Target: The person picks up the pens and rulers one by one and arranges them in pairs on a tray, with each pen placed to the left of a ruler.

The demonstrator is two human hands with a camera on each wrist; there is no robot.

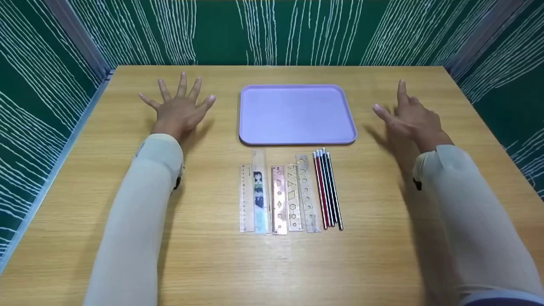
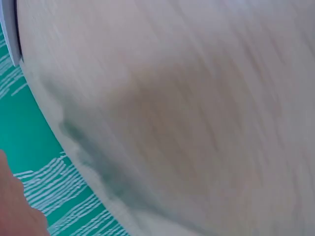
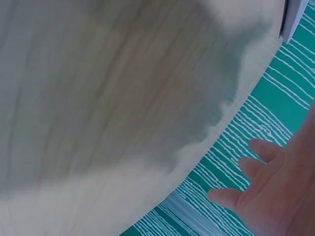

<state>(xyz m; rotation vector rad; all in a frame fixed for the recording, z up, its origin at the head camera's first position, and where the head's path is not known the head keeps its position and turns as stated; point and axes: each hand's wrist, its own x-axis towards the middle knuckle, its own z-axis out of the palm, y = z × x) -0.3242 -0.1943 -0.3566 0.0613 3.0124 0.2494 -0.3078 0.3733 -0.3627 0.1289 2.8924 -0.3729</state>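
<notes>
Counted 5 rulers, 1 tray, 1 table, 2 hands, 2 sleeves. Pencils: at least 4, bunched too tight for exact count.

Head cam: fairly bright, reasonably sharp, w/ a pale glare patch on the table near btm ctr, small glints on the rulers & pencils, and soft shadows falling inward from L sleeve & R sleeve. L wrist cam: hazy, washed-out, wood grain v. soft, w/ a broad blurry shadow, greenish at its rim, & table edge bowed by lens distortion. R wrist cam: dimmer, similar bowed edge, big soft-edged shadow, R hand a bit soft.
</notes>
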